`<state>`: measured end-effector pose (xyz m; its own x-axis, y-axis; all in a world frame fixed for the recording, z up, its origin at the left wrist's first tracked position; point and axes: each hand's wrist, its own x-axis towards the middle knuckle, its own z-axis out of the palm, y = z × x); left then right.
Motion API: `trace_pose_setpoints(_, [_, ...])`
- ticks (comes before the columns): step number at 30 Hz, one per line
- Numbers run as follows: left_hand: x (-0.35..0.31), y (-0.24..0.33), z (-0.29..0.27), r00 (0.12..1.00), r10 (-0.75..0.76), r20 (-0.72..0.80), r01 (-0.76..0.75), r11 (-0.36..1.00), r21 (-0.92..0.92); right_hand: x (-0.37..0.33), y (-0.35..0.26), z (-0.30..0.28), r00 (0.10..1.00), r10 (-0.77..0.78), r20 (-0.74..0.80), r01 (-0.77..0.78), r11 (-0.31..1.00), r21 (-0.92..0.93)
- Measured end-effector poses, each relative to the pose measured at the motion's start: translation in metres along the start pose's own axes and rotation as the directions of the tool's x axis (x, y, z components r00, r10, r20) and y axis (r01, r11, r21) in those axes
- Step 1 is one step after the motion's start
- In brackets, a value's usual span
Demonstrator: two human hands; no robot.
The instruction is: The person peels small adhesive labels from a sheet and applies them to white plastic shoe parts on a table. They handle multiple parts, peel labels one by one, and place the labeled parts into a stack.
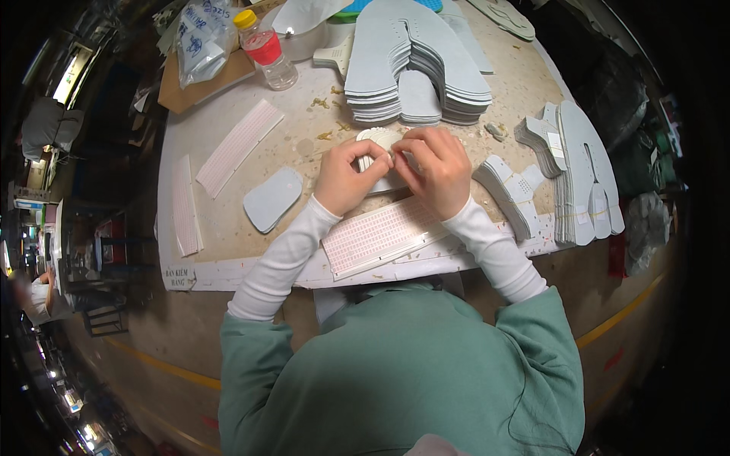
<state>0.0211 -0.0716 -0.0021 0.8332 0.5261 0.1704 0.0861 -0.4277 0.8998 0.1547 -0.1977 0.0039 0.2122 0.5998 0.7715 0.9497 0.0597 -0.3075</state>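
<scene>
My left hand [348,176] and my right hand [435,169] meet over the middle of the worktable [228,228]. Both pinch a small pale grey cut piece [378,140] that lies under the fingertips. What sits between the fingertips is too small to make out. Just below my hands lies a white sheet of small pink-lined stickers [376,235], partly under my wrists. Both forearms wear white sleeves.
A tall stack of grey cut shoe pieces [414,68] stands behind my hands. More grey stacks [578,171] line the right edge. A single rounded grey piece [272,199] and sticker strips [238,146] lie to the left. A red-labelled bottle [266,49] stands at the back left.
</scene>
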Motion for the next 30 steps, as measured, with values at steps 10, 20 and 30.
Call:
trace_pose_setpoints(10, [0.002, -0.008, 0.003, 1.000, 0.022, 0.000, -0.022, 0.996, -0.081, -0.010, 0.021, -0.017, 0.942, 0.073, 0.328, -0.131, 0.979, 0.156])
trace_pose_setpoints(20, [0.000, -0.006, -0.001, 0.998, -0.034, 0.050, 0.034, 0.999, -0.003, -0.006, 0.019, -0.012, 0.984, 0.094, 0.151, -0.109, 0.989, 0.099])
trace_pose_setpoints(30, [-0.001, -0.001, 0.000, 1.000, 0.006, -0.014, -0.006, 1.000, -0.024, -0.002, 0.000, -0.005, 0.974, 0.206, 0.092, -0.222, 0.950, 0.220])
